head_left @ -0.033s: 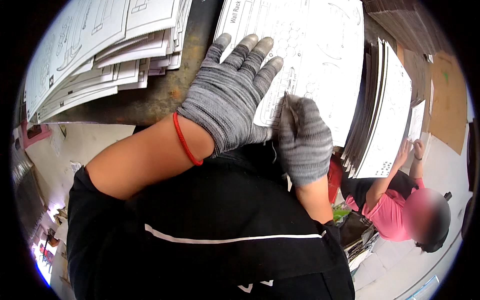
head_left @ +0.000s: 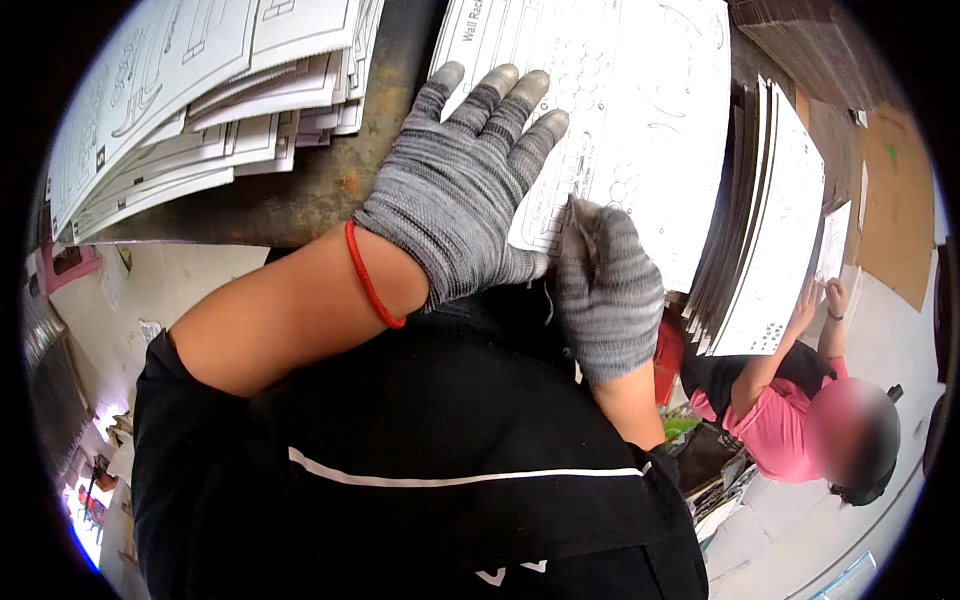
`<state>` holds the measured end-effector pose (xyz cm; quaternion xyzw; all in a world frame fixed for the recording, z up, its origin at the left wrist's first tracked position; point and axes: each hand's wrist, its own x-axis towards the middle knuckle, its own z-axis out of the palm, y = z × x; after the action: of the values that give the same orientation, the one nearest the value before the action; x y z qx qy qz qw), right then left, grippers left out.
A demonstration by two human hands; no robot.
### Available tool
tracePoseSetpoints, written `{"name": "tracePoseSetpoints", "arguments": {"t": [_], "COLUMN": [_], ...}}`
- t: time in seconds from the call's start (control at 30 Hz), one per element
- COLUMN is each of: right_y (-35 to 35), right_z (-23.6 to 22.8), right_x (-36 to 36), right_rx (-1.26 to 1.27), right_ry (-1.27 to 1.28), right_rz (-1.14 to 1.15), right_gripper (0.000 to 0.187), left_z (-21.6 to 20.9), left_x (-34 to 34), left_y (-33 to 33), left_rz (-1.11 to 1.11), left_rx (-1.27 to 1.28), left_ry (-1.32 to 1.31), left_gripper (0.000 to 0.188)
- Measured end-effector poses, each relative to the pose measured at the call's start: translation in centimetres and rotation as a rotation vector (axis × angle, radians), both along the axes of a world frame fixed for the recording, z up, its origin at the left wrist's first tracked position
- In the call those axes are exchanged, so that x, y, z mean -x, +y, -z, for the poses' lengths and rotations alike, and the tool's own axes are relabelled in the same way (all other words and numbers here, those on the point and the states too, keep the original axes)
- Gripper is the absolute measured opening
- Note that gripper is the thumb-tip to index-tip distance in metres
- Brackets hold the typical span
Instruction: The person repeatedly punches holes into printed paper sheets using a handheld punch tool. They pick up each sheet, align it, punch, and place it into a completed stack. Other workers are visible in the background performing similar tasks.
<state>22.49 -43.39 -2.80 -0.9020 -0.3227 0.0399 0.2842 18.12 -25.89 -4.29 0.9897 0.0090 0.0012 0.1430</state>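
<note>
While the left hand [head_left: 450,195] lies spread across the printed sheet [head_left: 670,180], the right hand [head_left: 610,290] pinches something thin [head_left: 573,209], hard to make out; work there looks unfinished.

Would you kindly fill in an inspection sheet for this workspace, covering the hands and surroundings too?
Surface: dark, worn tabletop, partly covered by paper.
Job's things: printed sheet under both hands; thin object at the right fingertips, too covered to identify.
Clutter: uneven left paper stack; right paper stack.
Hands: gloved left hand spread flat on the sheet; gloved right hand closed in a pinch, apparently on the thin object.
Cables: nothing seen.
Surroundings: person in a pink top at right, handling paper; brown board beyond.
</note>
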Motion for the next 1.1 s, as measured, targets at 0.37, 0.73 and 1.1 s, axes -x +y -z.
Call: {"name": "tracePoseSetpoints", "arguments": {"t": [0.37,0.73,1.1], "right_y": [0.3,3.8,-0.6], "right_z": [0.2,0.6,0.0], "right_x": [-0.9,-2.6,1.7], "right_rx": [-0.188,0.031,-0.058], "right_ry": [0.156,0.016,0.102], "right_rz": [0.031,0.001,-0.111], "right_gripper": [0.014,0.018,0.011], "left_z": [0.9,0.9,0.5], "left_x": [0.4,0.2,0.2], "left_y": [0.1,0.0,0.0], "left_rz": [-0.013,-0.032,-0.034], "left_rx": [0.008,0.019,-0.053], "left_ry": [-0.071,-0.059,0.010], "left_gripper": [0.109,0.108,0.107]}}
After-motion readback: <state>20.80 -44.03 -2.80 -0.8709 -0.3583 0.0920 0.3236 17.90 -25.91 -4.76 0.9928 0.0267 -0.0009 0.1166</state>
